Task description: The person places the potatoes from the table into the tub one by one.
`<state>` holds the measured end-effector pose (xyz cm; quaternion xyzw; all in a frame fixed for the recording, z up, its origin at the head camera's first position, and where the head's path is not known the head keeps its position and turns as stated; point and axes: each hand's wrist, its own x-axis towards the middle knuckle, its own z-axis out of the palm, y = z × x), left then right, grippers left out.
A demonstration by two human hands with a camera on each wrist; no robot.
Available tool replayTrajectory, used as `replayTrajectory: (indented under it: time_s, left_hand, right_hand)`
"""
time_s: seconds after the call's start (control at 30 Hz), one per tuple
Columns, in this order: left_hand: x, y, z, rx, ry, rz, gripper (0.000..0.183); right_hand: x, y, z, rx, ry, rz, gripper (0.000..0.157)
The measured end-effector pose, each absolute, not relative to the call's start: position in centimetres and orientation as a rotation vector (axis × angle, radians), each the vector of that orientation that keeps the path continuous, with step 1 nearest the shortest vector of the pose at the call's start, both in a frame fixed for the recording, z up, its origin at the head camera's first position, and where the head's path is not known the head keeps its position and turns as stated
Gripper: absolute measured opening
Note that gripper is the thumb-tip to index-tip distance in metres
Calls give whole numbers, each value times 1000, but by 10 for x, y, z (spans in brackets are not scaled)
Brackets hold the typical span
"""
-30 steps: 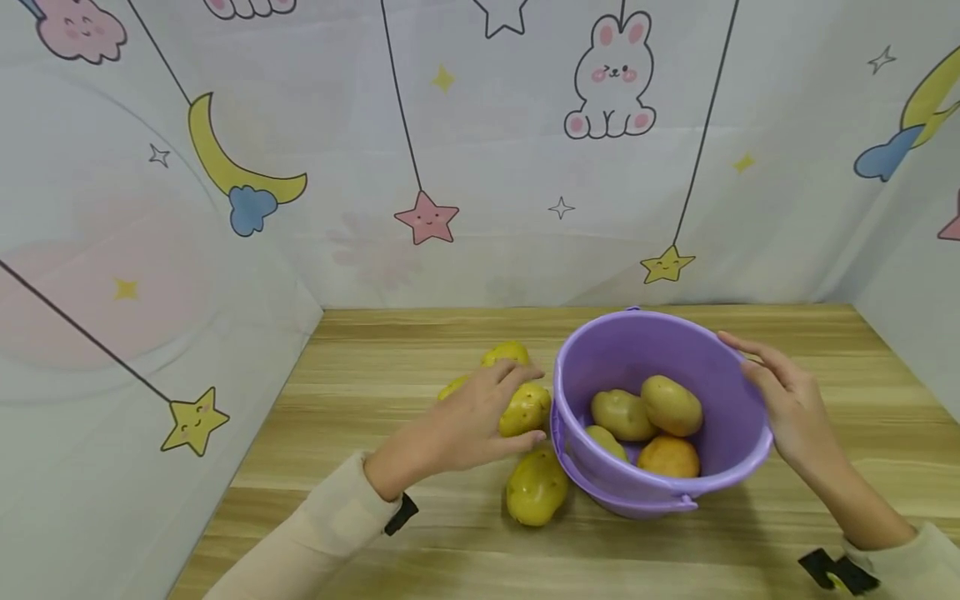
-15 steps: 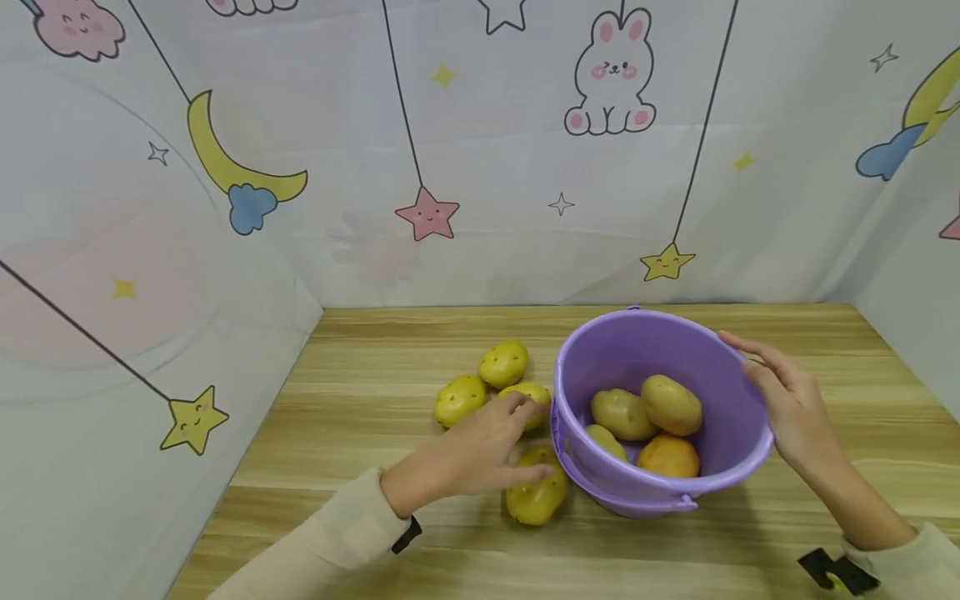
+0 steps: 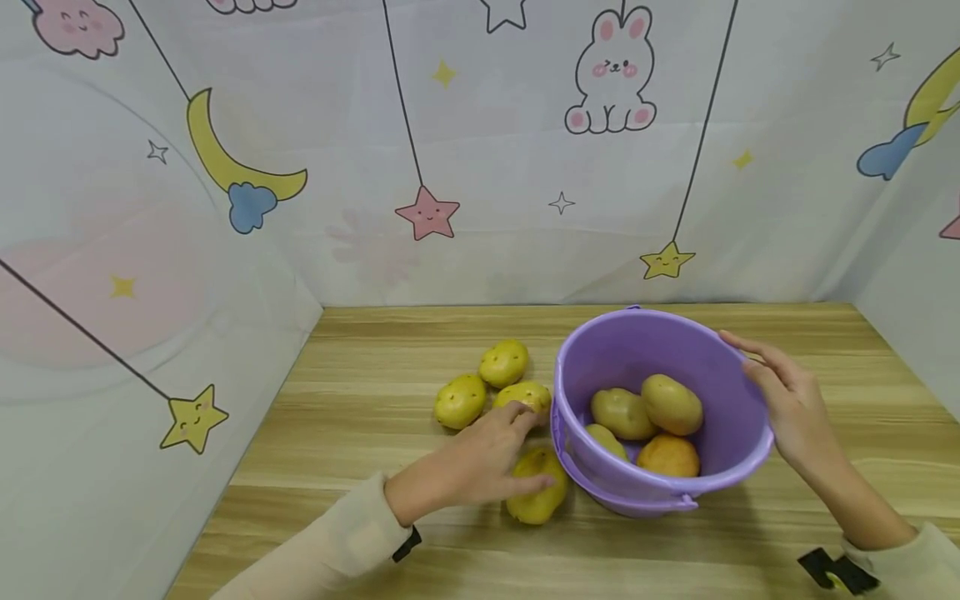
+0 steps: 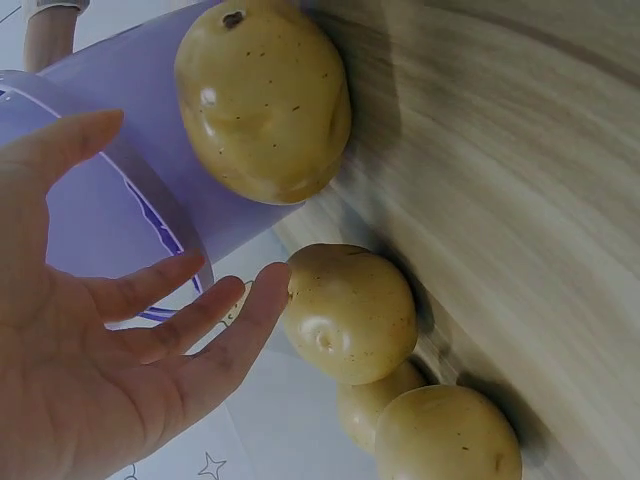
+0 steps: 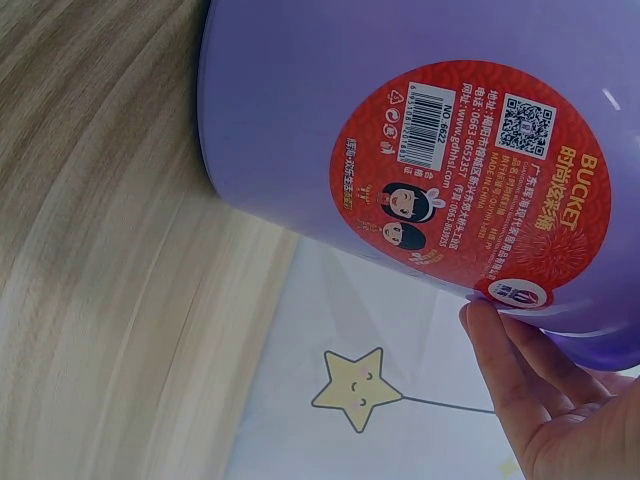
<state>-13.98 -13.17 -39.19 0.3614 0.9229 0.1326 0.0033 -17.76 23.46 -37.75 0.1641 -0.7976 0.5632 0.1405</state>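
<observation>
Left hand [image 3: 480,458], loosely spread and holding nothing, hangs among the four potatoes [image 3: 459,402] left of the bucket [image 3: 637,346]; right hand [image 3: 791,404] holds its right rim. Four rounded pieces [image 3: 672,406] already lie inside, so the work looks about half done.

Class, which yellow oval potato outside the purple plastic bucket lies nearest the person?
The potato partly hidden by the thumb of the left hand in the head view; the other three lie farther back.
</observation>
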Motion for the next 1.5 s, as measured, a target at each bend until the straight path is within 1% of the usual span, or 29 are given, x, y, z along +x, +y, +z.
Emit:
replayTrajectory:
  time_s: [0.37,0.67,0.83,1.0,1.5]
  left_hand:
    - [-139,-129,-398,1118,2848,371,67]
    - [-135,-121,-407,992,2807,318,80]
    - [-134,-119,-411,972,2803,344,82]
    - [-133,-118,-415,946,2786,359,80]
    - [-133,-119,-422,983,2785,474,72]
  right_hand:
    - [-179,236,-376,480,-2282,1648,37]
    - [-178,235,-374,460,-2316,1610,37]
    - [-176,233,-373,446,-2338,1578,37]
    - [-176,233,-374,454,-2327,1583,37]
    - [-175,234,-376,442,-2336,1589,37]
